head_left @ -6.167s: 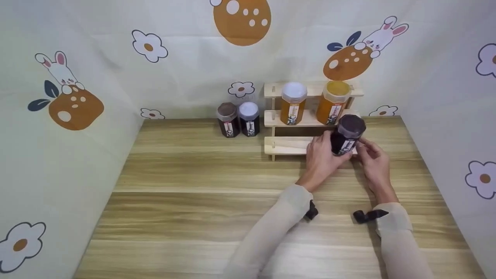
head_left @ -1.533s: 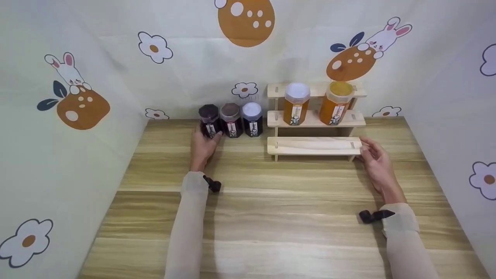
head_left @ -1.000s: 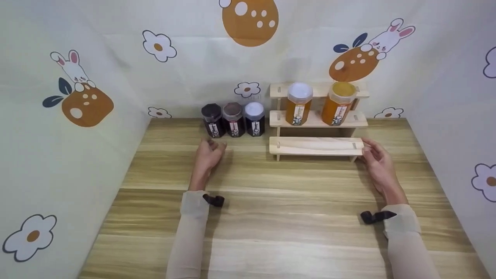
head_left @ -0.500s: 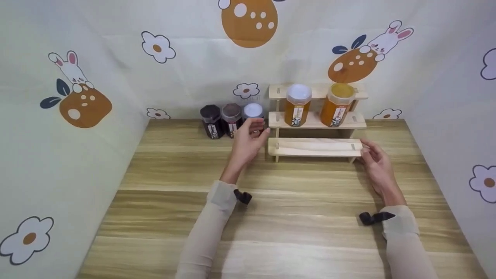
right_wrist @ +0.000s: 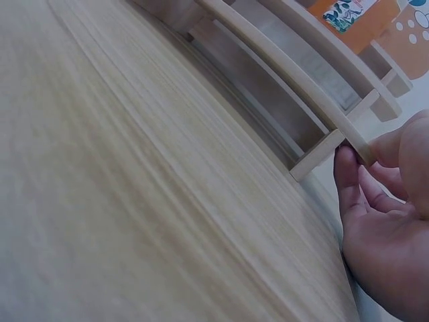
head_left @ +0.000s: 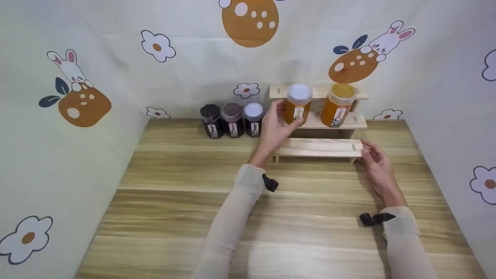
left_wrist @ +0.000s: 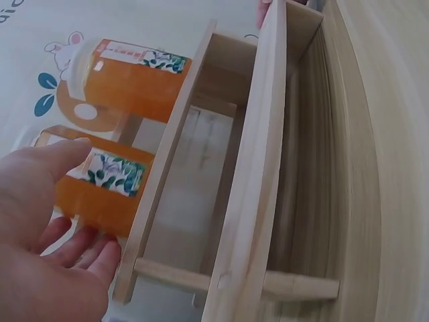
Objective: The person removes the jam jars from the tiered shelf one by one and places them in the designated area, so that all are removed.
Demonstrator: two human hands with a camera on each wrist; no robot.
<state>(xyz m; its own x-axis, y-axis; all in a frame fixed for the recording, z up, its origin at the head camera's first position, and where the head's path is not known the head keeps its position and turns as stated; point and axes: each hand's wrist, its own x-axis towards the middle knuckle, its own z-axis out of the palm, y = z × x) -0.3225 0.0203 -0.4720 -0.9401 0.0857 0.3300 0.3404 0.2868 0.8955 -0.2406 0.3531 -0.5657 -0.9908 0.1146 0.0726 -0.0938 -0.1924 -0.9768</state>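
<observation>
A three-tier wooden shelf (head_left: 321,147) stands against the back wall. Two jars with amber contents are on its middle tier. My left hand (head_left: 274,130) is around the white-lidded amber jar (head_left: 297,108), thumb across its front and fingers at its left side. The left wrist view shows this amber jar (left_wrist: 87,208) between thumb and fingers, upright on the tier. To its right is the yellow-lidded amber jar (head_left: 338,108). My right hand (head_left: 379,166) pinches the right end of the lowest tier; in the right wrist view, thumb and fingers hold that board's end (right_wrist: 358,151).
Left of the shelf, three dark jars stand in a row on the wood-grain table (head_left: 186,221): a black-lidded jar (head_left: 212,122), a brown-lidded jar (head_left: 233,121) and a white-lidded dark jar (head_left: 253,120). A patterned cloth (head_left: 201,73) encloses the back and sides.
A dark jar has gone from the lowest tier to the left end of the row and been released. My left hand has then moved right to the white-lidded amber jar; my right hand stays at the shelf.
</observation>
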